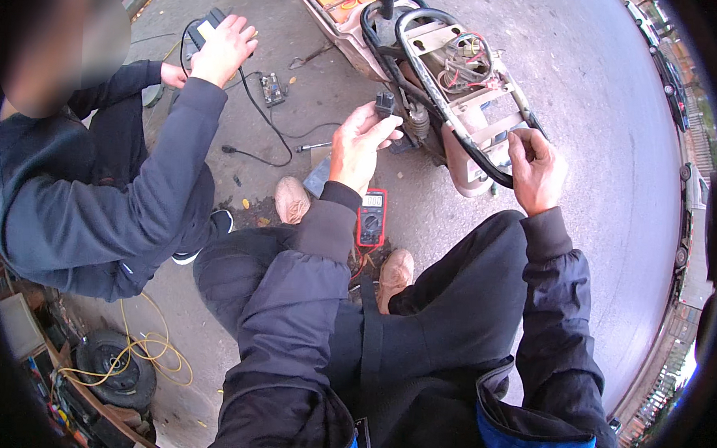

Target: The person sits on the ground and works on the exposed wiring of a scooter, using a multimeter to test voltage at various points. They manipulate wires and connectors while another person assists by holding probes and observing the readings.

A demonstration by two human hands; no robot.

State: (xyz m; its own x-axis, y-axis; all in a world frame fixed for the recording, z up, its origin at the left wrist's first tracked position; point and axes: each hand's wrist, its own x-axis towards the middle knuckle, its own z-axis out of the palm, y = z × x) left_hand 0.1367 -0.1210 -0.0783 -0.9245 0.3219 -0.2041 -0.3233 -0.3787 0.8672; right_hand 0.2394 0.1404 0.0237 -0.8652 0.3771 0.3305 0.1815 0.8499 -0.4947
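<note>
My left hand (357, 149) is closed around a small black plug-like connector (385, 105), held up between thumb and fingers. Beside the rear rack (478, 149) of a scooter, my right hand (539, 173) has its fingers curled and pinched together; whatever they hold, if anything, is too small to make out. Coloured wires (467, 62) lie bundled inside the scooter's open frame. On the ground between my feet rests a red multimeter (371, 218) with a lit display, its red lead running down toward me.
At the left a crouching person in dark clothes (130, 192) holds up a black corded box (203, 30). A black cable (278, 146), a circuit board (272, 89) and a metal tool (312, 146) lie on the pavement. A wheel (116, 369) with yellow hose sits lower left.
</note>
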